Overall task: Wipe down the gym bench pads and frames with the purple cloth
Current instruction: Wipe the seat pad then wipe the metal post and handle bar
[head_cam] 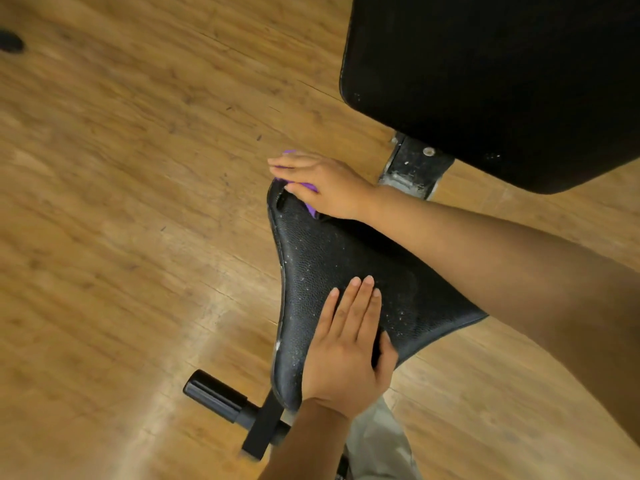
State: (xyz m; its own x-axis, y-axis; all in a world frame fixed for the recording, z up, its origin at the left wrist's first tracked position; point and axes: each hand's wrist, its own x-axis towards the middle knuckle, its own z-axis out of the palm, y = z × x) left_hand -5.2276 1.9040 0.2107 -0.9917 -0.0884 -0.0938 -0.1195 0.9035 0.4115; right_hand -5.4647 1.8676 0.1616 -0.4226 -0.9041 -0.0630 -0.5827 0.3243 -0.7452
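We see the black seat pad (pixel 346 258) running from its narrow far tip, under our right hand (pixel 325 185), to its wide near end, where the right corner juts out over the wooden floor (pixel 121 202). The pad's left edge is worn pale and curves inward along its middle; bare floor stretches wide to the left of it. Just beyond the tip, a scuffed metal frame bracket (pixel 412 168) with a bolt head joins the seat to the large black back pad (pixel 485 81), which fills the upper right. A black roller bar (pixel 216 394) sticks out left below the seat's near end, on a black post.

No brand, label or writing can be read anywhere.

The purple cloth (pixel 310 202) lies at the far tip of the seat pad, pressed beneath our right hand, whose fingers lie straight and together, pointing left; only slivers of cloth show at the fingertips and under the palm. Our left hand (pixel 349 344) rests flat on the near half of the seat, fingers straight and close together, thumb spread to the right, well apart from the cloth.
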